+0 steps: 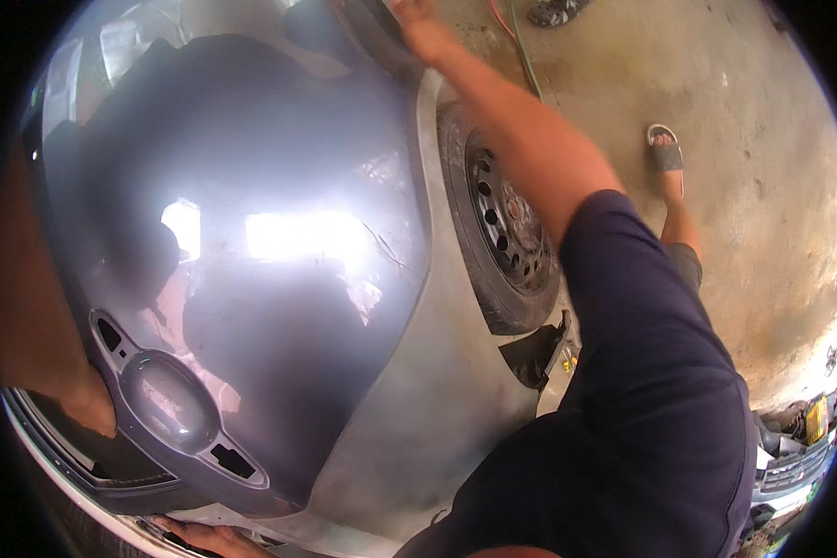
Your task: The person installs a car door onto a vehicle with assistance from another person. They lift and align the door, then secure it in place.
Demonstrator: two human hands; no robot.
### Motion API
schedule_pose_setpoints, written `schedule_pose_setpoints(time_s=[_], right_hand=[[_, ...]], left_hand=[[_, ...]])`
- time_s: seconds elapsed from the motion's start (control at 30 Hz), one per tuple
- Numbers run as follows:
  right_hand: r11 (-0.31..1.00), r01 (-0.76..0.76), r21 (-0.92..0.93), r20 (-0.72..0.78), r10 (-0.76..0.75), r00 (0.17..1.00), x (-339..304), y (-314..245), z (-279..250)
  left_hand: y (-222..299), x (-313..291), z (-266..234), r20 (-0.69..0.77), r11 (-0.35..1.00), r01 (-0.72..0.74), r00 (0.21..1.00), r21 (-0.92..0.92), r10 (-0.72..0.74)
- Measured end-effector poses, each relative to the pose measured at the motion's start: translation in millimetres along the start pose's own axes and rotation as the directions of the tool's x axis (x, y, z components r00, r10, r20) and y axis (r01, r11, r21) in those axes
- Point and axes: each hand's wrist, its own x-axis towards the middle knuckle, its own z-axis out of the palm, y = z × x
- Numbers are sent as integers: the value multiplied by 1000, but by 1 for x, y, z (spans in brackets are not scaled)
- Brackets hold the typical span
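A glossy grey-blue car door [279,158] stands over the car's left-out side, its handle recess [167,400] at the lower left and thin scratches near its right edge. My right arm stretches up past the wheel, and my right hand [425,33] is at the door's far lower corner, its fingers cut off by the picture's top. At the bottom left my left hand [212,537] is closed at the door's near edge, partly hidden. Another person's hand [91,405] rests by the window frame beside the handle recess.
A dull grey body panel [418,409] borders the door. Right of it is a wheel [507,214] with a bare steel rim, and a torn black liner [530,358]. A sandalled foot [665,149], another shoe [556,11] and a hose [527,65] are on the floor. Assorted parts [800,446] lie at right.
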Motion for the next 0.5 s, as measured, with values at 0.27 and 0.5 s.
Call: schedule_pose_setpoints(time_s=[0.27,0.5], right_hand=[[983,-150,103,-54,156,986,-37,32,56],[999,-36,-31,87,39,995,-13,-45,-27]], left_hand=[[-5,9,-5,-34,996,75,997,57,-73],[1,2,-3,-21,995,97,995,-9,-97]])
